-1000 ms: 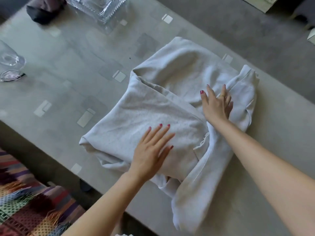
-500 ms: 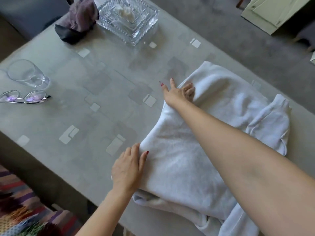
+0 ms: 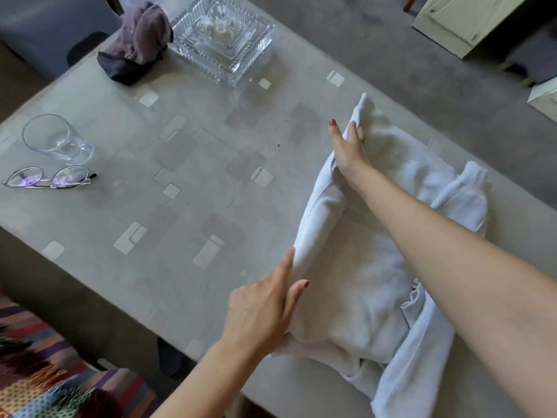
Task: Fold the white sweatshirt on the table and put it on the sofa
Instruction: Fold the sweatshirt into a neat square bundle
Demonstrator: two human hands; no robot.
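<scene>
The white sweatshirt [image 3: 355,303] lies partly folded on the right half of the grey table [image 3: 180,206]. Its left edge is lifted and rolled over toward the right. My right hand [image 3: 346,147] grips the far corner of that edge, raised off the table. My left hand [image 3: 265,309] holds the near end of the same edge, fingers under the fabric. One sleeve [image 3: 464,194] lies bunched at the right, and another part hangs over the table's front edge [image 3: 407,381].
A drinking glass [image 3: 57,140] and spectacles [image 3: 48,178] lie at the table's left. A square glass dish [image 3: 223,34] and a purple-black cloth [image 3: 135,46] sit at the back. A striped rug [image 3: 45,372] is below left, pale furniture [image 3: 464,19] beyond.
Both hands went from pressing flat on the sweatshirt to its left edge, took hold of it and lifted it, turning it over toward the right. The view shifted left and back.
</scene>
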